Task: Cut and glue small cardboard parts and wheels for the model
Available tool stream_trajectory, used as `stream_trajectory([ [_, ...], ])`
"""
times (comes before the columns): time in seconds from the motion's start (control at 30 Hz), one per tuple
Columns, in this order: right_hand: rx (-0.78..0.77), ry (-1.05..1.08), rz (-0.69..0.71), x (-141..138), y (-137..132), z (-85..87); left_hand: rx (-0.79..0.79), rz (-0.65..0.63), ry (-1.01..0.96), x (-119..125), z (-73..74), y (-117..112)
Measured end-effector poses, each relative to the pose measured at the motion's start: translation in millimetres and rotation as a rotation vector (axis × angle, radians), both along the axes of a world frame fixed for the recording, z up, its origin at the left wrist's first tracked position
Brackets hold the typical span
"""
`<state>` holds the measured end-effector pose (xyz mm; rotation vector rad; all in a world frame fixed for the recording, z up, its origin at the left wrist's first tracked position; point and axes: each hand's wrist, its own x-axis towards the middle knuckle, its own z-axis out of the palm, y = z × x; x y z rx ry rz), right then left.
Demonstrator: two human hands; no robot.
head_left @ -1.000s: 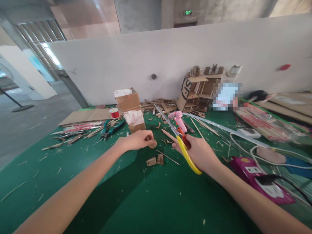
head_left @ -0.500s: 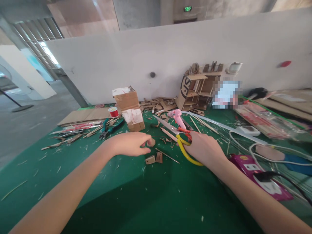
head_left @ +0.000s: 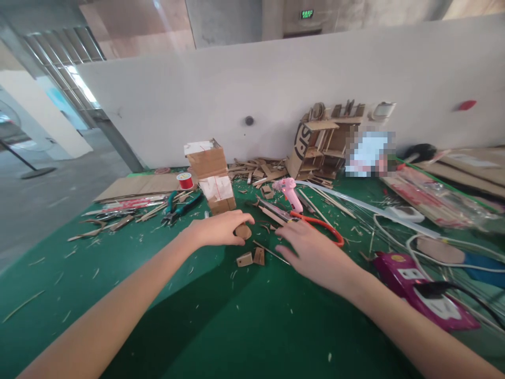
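Between the thumb and fingers of my left hand (head_left: 221,229) is a small rounded cardboard piece (head_left: 242,231). My right hand (head_left: 311,250) is open with its fingers spread, low over the table and holding nothing. Just beyond it lie scissors with red-and-yellow handles (head_left: 329,228), partly hidden by the fingers. A pencil (head_left: 272,215) lies close to the blades. Below my hands, two small cardboard pieces (head_left: 244,259), each with a hole, rest on the green tabletop. A thin stick (head_left: 272,252) lies between them and my right hand.
A pink glue gun (head_left: 290,193) stands behind the scissors. Folded cardboard (head_left: 216,192), a red thread spool (head_left: 184,181) and pliers (head_left: 181,206) are at the left. A cardboard shelf (head_left: 315,145) stands by the wall. To the right is a purple power strip (head_left: 418,295) with cables.
My right hand has let go of the scissors, which now lie on the table, and has come slightly nearer with opened fingers. My left hand keeps the rounded cardboard piece.
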<state>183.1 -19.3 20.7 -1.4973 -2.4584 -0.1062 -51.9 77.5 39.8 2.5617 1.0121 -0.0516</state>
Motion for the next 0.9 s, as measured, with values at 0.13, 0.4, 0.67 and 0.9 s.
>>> stream_trajectory([
  [0.13, -0.083, -0.169, 0.072, -15.4, -1.3, -6.9, -0.047, 0.042, -0.045, -2.4, 1.2, 2.8],
  [0.4, -0.190, -0.073, -0.190, -14.6, -5.9, 12.9, 0.010, 0.016, -0.019, 1.4, 5.0, -1.1],
  [0.67, -0.459, 0.813, -0.044, -16.5, 5.1, 21.5, 0.034, -0.013, 0.003, 5.9, 1.9, -0.5],
  [0.9, -0.435, 1.116, -0.019, -31.8, 30.2, 28.7, 0.006, -0.047, -0.033, 5.8, 4.1, -1.3],
])
